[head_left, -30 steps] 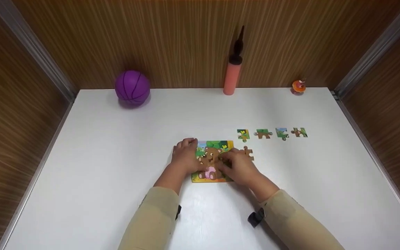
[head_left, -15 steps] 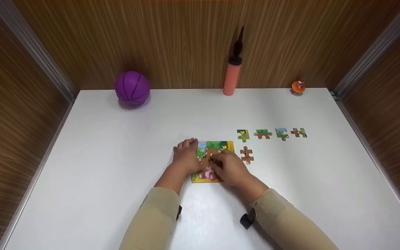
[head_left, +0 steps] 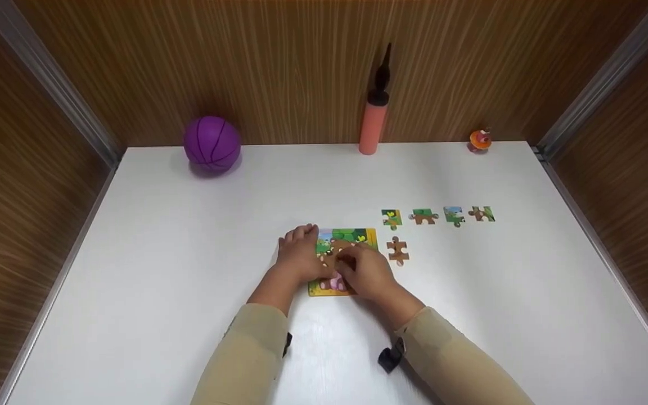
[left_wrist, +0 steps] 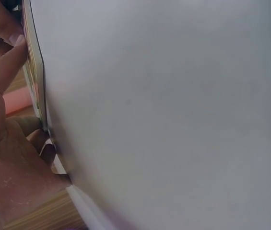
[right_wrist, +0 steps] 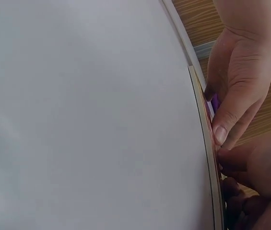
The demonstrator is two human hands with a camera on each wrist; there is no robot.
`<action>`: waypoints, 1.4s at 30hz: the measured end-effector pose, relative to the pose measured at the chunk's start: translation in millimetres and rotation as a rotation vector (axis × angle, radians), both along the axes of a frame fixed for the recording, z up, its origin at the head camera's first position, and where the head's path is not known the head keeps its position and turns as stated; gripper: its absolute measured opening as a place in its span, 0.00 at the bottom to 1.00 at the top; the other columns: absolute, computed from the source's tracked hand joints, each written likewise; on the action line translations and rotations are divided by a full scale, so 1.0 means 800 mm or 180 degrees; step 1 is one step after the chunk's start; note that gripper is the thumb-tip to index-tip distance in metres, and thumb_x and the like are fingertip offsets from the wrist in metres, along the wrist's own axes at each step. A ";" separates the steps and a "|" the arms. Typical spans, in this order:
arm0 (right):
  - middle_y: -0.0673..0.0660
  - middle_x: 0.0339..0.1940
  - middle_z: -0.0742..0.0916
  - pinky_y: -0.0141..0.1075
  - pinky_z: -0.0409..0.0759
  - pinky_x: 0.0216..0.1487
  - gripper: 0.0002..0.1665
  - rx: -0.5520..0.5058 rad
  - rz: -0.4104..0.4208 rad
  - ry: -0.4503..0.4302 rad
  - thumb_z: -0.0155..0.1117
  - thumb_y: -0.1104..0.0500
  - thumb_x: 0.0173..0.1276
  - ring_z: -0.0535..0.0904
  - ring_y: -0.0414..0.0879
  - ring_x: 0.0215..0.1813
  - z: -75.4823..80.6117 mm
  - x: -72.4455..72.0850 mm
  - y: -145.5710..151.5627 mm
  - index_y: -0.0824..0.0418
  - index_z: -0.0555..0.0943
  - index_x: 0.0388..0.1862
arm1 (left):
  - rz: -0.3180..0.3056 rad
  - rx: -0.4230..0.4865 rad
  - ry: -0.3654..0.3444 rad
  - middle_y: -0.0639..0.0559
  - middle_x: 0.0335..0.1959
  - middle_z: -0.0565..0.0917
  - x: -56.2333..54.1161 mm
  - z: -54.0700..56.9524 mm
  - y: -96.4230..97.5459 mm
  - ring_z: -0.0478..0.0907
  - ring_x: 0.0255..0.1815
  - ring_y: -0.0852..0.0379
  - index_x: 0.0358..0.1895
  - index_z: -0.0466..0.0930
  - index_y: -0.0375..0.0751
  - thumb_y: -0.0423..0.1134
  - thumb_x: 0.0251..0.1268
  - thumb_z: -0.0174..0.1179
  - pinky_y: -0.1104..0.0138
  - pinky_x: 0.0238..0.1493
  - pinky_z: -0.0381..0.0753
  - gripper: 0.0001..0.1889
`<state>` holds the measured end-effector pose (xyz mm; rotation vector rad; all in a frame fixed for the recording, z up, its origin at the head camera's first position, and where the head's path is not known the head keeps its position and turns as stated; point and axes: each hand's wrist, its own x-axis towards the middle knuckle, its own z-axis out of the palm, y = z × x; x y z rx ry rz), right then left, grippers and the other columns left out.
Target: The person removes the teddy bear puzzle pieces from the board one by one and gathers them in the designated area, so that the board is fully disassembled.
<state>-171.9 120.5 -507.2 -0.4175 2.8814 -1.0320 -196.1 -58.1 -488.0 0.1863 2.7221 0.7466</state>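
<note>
A jigsaw puzzle board (head_left: 351, 235) with a brown bear picture lies flat on the white table. My left hand (head_left: 299, 257) lies along its left edge, thumb (left_wrist: 10, 62) stretched over the picture and pressing it. My right hand (head_left: 370, 273) is over the middle of the board, thumb and forefinger brought together in a pinch at the bear. What they pinch is mostly hidden by the fingers; it looks like a small brown puzzle piece. A loose brown piece (head_left: 397, 251) lies just right of the board.
Behind the board's right side lie loose pieces in a row: a yellow-green one (head_left: 391, 219), a brown-green one (head_left: 424, 216), a blue-green one (head_left: 454, 216) and another brown one (head_left: 482, 214). A purple ball (head_left: 212, 144), pink hand pump (head_left: 373, 128) and small orange figurine (head_left: 480, 140) stand at the back.
My right hand has moved left across the board, from its right side to the middle, uncovering the loose brown piece beside it. The left hand stays in place on the board.
</note>
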 end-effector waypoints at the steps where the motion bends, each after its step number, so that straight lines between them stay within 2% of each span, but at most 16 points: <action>1: 0.55 0.44 0.87 0.47 0.83 0.52 0.10 -0.0024 -0.0022 -0.0009 0.70 0.59 0.76 0.81 0.48 0.46 0.000 0.000 -0.001 0.62 0.89 0.51 | -0.0008 -0.0017 0.0010 0.43 0.84 0.57 0.000 0.000 0.000 0.49 0.84 0.40 0.86 0.53 0.37 0.59 0.53 0.80 0.42 0.84 0.42 0.62; 7: 0.54 0.42 0.87 0.45 0.83 0.49 0.07 -0.0185 -0.0195 -0.0090 0.71 0.63 0.73 0.81 0.47 0.43 -0.001 -0.002 -0.005 0.61 0.88 0.48 | -0.0044 -0.0116 0.0074 0.43 0.83 0.58 0.000 0.001 -0.001 0.51 0.84 0.41 0.85 0.54 0.37 0.60 0.53 0.81 0.42 0.84 0.45 0.63; 16: 0.52 0.36 0.86 0.44 0.82 0.42 0.03 -0.0140 -0.0413 0.0052 0.72 0.64 0.72 0.80 0.45 0.38 -0.007 -0.002 -0.010 0.59 0.87 0.43 | 0.0007 -0.0022 0.0027 0.43 0.83 0.58 0.001 -0.001 0.000 0.50 0.84 0.41 0.85 0.54 0.37 0.57 0.52 0.80 0.42 0.84 0.43 0.61; 26: 0.54 0.37 0.87 0.46 0.83 0.46 0.04 -0.0257 -0.0431 0.0007 0.68 0.65 0.76 0.81 0.47 0.40 -0.008 -0.004 -0.008 0.62 0.88 0.45 | -0.0032 0.0019 0.0034 0.42 0.84 0.58 0.000 -0.002 -0.001 0.49 0.84 0.41 0.85 0.54 0.35 0.63 0.53 0.80 0.42 0.84 0.42 0.63; 35: 0.57 0.41 0.87 0.46 0.84 0.49 0.06 -0.0447 -0.0449 0.0014 0.68 0.68 0.75 0.82 0.49 0.44 -0.002 -0.004 0.008 0.65 0.88 0.47 | 0.0003 0.0021 0.0048 0.42 0.83 0.58 -0.001 -0.002 0.001 0.49 0.84 0.41 0.85 0.54 0.36 0.59 0.53 0.81 0.43 0.84 0.42 0.62; 42: 0.59 0.43 0.86 0.47 0.84 0.47 0.07 -0.0492 -0.0574 0.0079 0.68 0.70 0.74 0.82 0.51 0.45 0.003 -0.005 0.035 0.67 0.87 0.48 | -0.0054 -0.0034 0.0081 0.41 0.83 0.58 0.002 -0.001 0.000 0.49 0.84 0.40 0.85 0.54 0.36 0.59 0.54 0.81 0.42 0.84 0.43 0.62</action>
